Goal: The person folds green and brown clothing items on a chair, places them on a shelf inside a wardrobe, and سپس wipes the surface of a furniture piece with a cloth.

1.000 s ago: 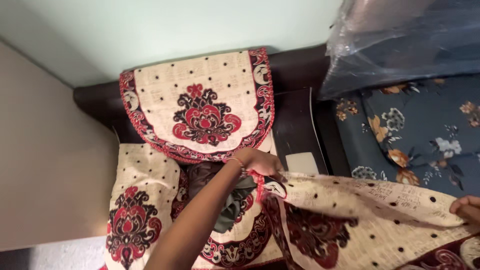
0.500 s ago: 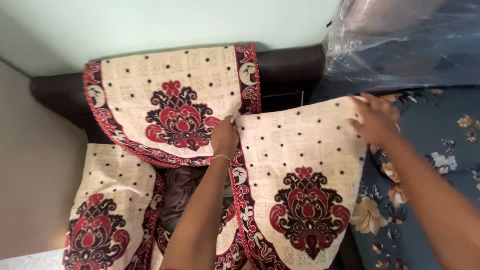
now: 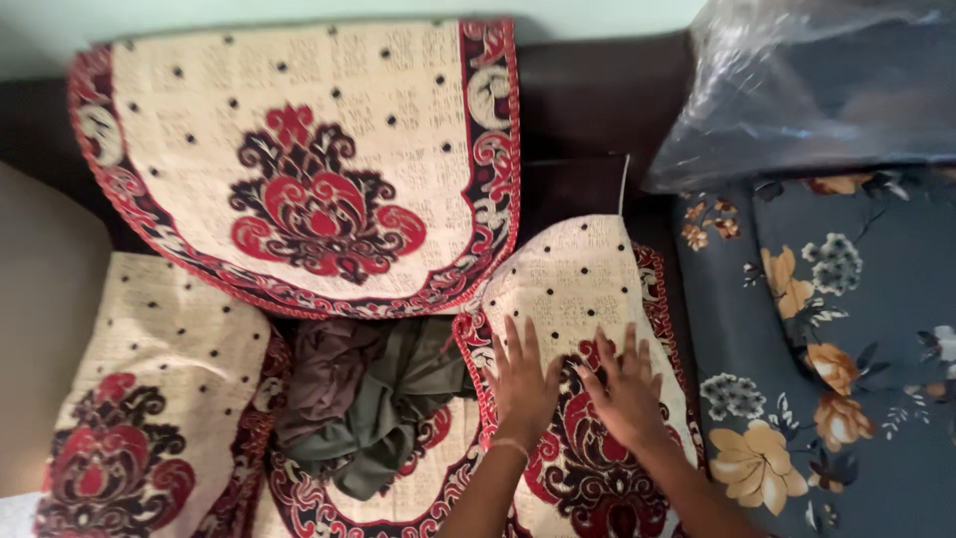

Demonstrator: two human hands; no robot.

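Cream-and-red sofa cover (image 3: 588,289), both hands flat on it, left hand (image 3: 524,384), right hand (image 3: 627,394)

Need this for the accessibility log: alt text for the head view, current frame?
Two bare hands, left hand and right hand, press flat on a cream fabric cover with red and black floral medallion laid over a dark sofa armrest. A crumpled grey-green cloth lies on the seat to their left; a blue floral mattress is on the right.

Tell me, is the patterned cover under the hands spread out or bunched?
Spread out: the cover lies flat over the armrest, both hands, left and right, pressed palm-down on it.
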